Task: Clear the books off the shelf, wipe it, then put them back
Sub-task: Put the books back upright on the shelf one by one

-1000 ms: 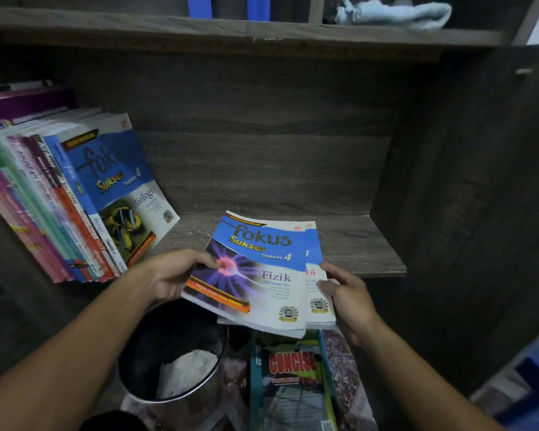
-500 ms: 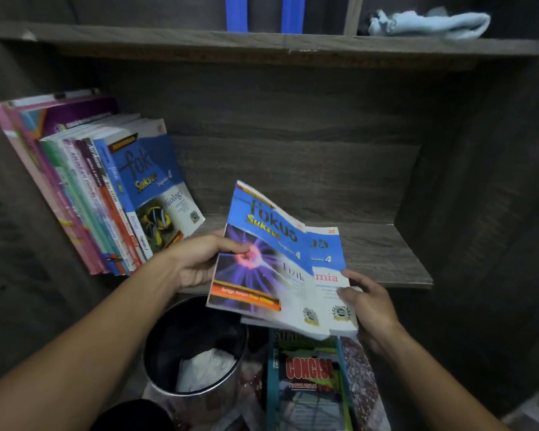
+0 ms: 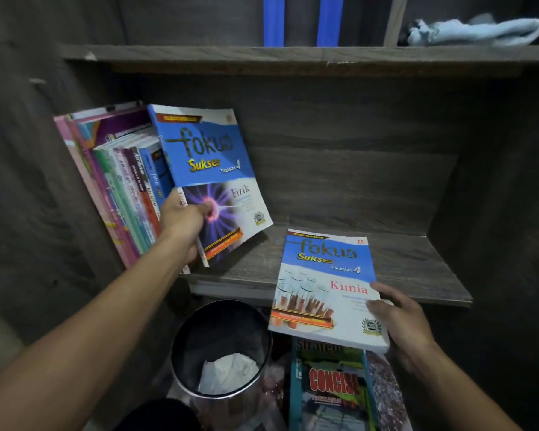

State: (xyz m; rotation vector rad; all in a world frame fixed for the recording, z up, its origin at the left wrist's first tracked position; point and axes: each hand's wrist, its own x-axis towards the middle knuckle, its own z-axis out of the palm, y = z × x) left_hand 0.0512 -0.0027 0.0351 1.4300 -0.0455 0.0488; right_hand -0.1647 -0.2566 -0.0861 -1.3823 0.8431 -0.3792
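Note:
My left hand grips the blue Fizik book by its lower spine edge, thumb on the cover, and holds it upright against the row of leaning books at the left of the wooden shelf. My right hand holds the blue Kimia book at its lower right corner. That book lies flat, its far end over the shelf's front edge and its near end hanging past it.
Below the shelf stands a round metal bin with white paper inside. To the bin's right lies a pile of books topped by a Concise book. A pale cloth sits on the upper shelf at the right.
The two books were held together in front of the shelf. My left hand has lifted the Fizik book up and left against the row. My right hand keeps the Kimia book alone.

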